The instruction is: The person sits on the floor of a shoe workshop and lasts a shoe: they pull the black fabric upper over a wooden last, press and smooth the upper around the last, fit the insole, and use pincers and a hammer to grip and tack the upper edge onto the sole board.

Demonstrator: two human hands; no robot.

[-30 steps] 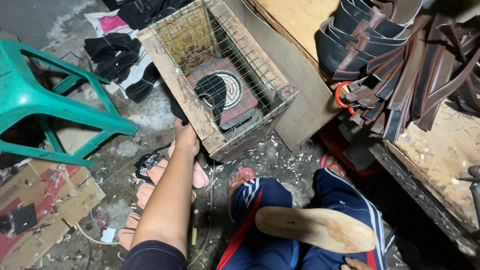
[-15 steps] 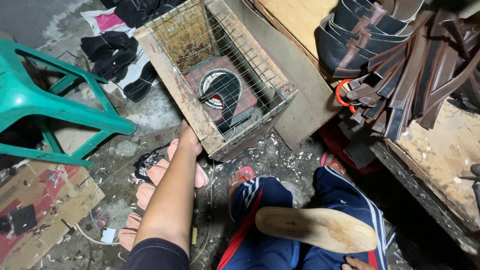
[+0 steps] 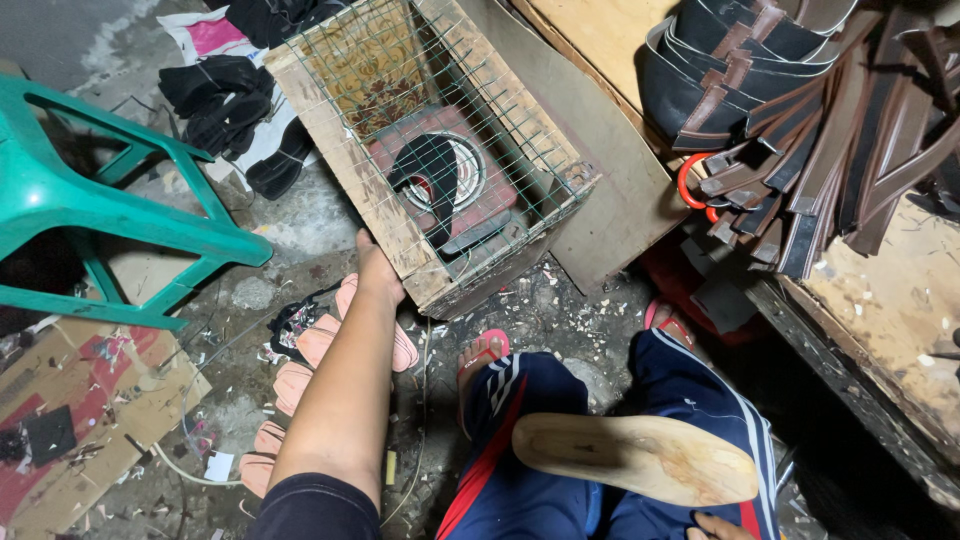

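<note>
My left hand rests open against the wire-fronted wooden box; my right hand pins the shoe sole, grip unclear.

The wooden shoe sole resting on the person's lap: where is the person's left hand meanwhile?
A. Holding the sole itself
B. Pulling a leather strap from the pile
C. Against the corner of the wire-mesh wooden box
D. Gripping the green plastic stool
C: the left hand reaches forward to the near corner of the wire-mesh wooden box, away from the wooden shoe sole on the lap.
</note>
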